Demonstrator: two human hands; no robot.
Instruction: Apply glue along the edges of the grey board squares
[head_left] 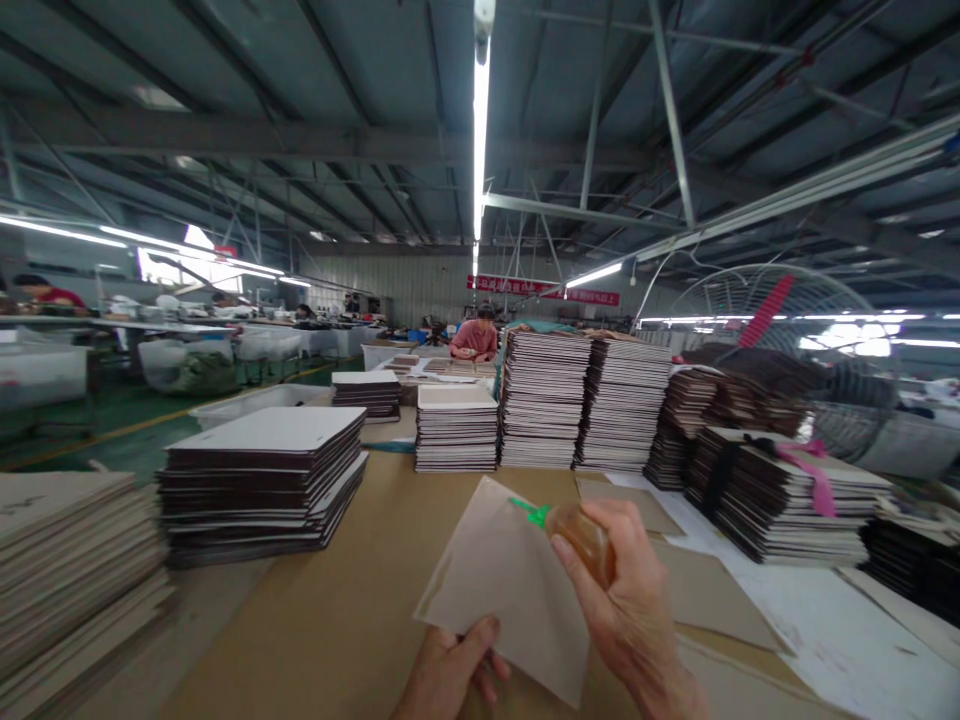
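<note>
My right hand [626,590] is wrapped round a squeeze bottle [581,535] of amber liquid. Its green nozzle [529,511] points left, over the upper part of a beige board [504,580]. That board is tilted, and a glossy line runs along its left edge. With the thumb on top and fingers beneath, my left hand [459,665] grips the board's lower edge. Below both hands lies the brown tabletop [315,610]. Loose beige boards [712,590] rest flat to the right of my right hand.
Stacks of boards stand around: a beige pile [75,580] at left, a dark-edged pile [262,480], a short stack [456,430] and tall stacks [545,400] behind. A tied bundle [787,495] and a large fan [780,300] are at right. Another person [475,338] works farther back.
</note>
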